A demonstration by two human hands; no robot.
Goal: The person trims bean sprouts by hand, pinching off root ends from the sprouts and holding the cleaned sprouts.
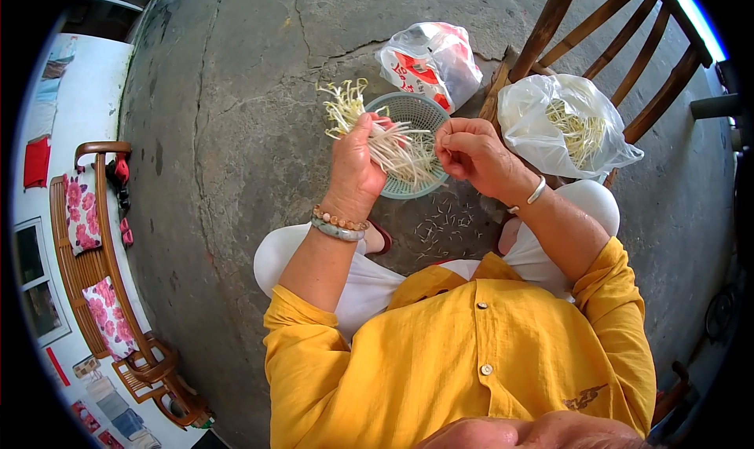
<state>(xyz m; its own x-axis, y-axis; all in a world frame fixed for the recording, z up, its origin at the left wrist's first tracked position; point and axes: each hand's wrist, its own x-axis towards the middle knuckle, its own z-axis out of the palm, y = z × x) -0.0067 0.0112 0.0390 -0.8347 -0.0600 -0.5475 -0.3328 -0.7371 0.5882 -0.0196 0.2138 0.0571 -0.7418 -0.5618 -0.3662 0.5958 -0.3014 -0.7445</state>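
One loose bunch of bean sprouts (pixel 397 150) lies clasped in the left hand (pixel 355 165), its yellowish heads fanning out toward eleven o'clock of that hand and its pale stems spilling toward four o'clock, over the blue-green colander (pixel 404 104). Seen from the right hand (pixel 475 158), the bunch sits near at nine o'clock; that hand's fingers are curled, thumb and forefinger drawn together, though I cannot tell whether anything is pinched between them. The sprouts look long, thin and creamy white, slightly glossy, tangled at the heads and roughly parallel along the stems.
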